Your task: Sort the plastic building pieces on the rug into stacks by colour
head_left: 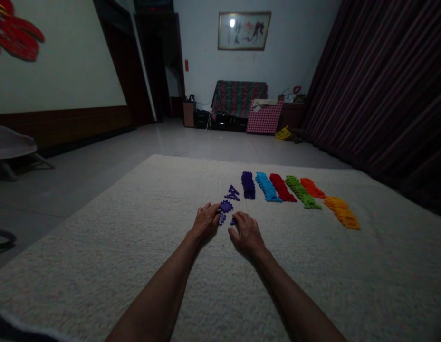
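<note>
Several small purple toothed pieces lie on the pale mat in front of me. My left hand [206, 219] rests at the left edge of a round purple piece [226, 206], its fingertips touching it, with a smaller purple piece [222, 219] just below. My right hand [246, 231] has its fingers curled on a small purple piece [234, 221], mostly covered by the fingertips. Beyond the hands lies a triangular purple group [232, 193].
Rows of pieces lie to the right: dark purple [248, 185], light blue [268, 187], red [282, 187], green [302, 192], orange [312, 187] and yellow-orange [341, 212]. All are on the mat [135, 247]. A chair [14, 143] stands at the left.
</note>
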Demonstrator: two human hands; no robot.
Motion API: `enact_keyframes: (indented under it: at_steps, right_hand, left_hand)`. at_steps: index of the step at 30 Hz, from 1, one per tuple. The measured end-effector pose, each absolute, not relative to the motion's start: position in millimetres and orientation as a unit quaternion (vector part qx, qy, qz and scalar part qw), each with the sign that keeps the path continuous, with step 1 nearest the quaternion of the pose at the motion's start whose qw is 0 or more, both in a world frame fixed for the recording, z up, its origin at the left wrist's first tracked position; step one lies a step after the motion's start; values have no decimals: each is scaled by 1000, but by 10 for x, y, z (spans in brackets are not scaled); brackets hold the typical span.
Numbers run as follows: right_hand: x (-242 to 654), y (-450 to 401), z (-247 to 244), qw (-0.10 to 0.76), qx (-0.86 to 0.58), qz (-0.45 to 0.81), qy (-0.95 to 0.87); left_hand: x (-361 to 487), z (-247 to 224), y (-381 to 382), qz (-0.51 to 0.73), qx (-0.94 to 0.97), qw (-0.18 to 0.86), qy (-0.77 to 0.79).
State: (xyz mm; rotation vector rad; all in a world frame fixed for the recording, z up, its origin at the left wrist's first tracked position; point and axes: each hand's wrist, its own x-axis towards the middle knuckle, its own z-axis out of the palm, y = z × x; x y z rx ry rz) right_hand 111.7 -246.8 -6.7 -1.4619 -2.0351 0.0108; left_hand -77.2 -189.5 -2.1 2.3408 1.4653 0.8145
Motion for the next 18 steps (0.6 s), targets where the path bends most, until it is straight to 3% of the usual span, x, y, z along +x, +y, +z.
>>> enact_keyframes:
  at_steps: [11, 18]
  right_hand:
    - [1174, -1765, 105, 291, -554, 58, -778]
    - [1208, -1794, 30, 323, -537, 77, -776]
  left_hand:
    - [-714, -94, -1461, 320, 813, 110, 473]
    - [-764, -269, -1621, 395, 793, 140, 442]
